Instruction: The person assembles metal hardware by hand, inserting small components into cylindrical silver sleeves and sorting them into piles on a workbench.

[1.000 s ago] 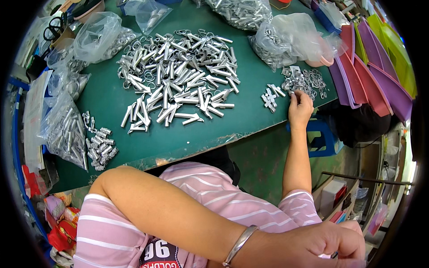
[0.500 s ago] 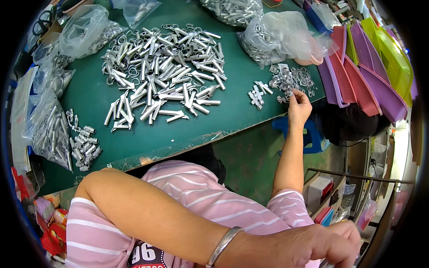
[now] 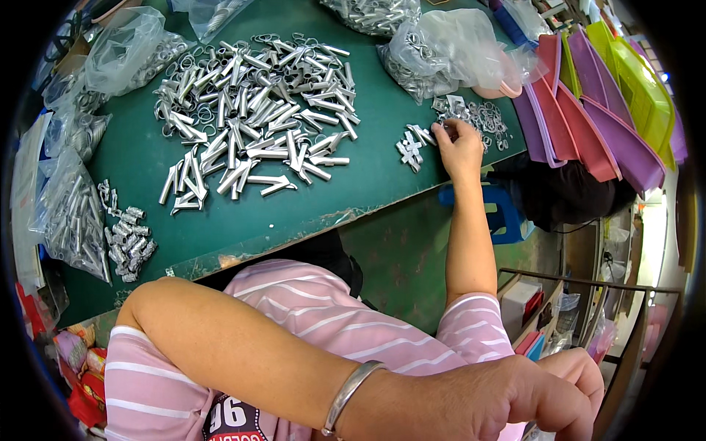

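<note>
My right hand (image 3: 462, 149) reaches over the table's right side with its fingers bent toward thumb. What is between the fingertips is hidden. Just left of it lie a short metal tube piece (image 3: 421, 135) and several small cross-shaped metal pieces (image 3: 409, 153). Behind the fingers spreads a pile of small metal clips and rings (image 3: 487, 121). My left arm, with a silver bangle (image 3: 351, 393), crosses low in front of my body. At its end my left hand (image 3: 507, 400) is curled closed, close to the camera; its contents cannot be seen.
A large heap of metal tubes and rings (image 3: 257, 110) covers the middle of the green table (image 3: 294, 209). Small fittings (image 3: 130, 242) and a bag of tubes (image 3: 70, 213) lie left. Clear bags (image 3: 448, 48) stand behind; coloured plastic bins (image 3: 588, 125) stack right, above a blue stool (image 3: 504, 217).
My right hand has moved left from the pile of clips toward the cross-shaped pieces. The whole view has shifted slightly. My left hand stays curled low at the right.
</note>
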Tool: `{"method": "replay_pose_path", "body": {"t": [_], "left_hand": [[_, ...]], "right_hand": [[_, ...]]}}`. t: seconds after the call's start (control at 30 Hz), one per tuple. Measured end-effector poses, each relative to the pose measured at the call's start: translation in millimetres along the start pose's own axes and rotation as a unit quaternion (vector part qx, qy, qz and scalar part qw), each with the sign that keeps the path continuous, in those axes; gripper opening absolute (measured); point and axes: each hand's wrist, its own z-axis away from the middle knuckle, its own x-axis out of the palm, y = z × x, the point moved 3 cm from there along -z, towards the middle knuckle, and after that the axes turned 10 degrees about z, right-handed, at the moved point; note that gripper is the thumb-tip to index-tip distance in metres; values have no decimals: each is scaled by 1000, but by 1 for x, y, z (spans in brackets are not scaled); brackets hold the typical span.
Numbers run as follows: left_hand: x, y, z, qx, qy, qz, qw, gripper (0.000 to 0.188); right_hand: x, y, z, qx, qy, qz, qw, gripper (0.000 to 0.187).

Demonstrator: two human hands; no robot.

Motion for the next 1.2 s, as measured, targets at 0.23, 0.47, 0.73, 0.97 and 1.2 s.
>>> {"method": "replay_pose_path", "body": {"t": [0.23, 0.47, 0.73, 0.97, 1.2], "left_hand": [[6, -9, 0, 73, 35, 65, 995, 12], [9, -1, 2, 25, 28, 60, 997, 13], [18, 5, 4, -12, 27, 39, 999, 14], [8, 8, 6, 2, -62, -45, 997, 16], [9, -12, 4, 161, 10, -15, 987, 21]], "right_hand": [[-1, 18, -1, 89, -27, -134, 987, 17], [-16, 25, 6, 153, -39, -393, 906, 13], [-19, 53, -25, 52, 59, -157, 985, 13], [-6, 53, -47, -33, 17, -15, 999, 25], [-22, -53, -12, -168, -13, -188, 968, 16]]}}
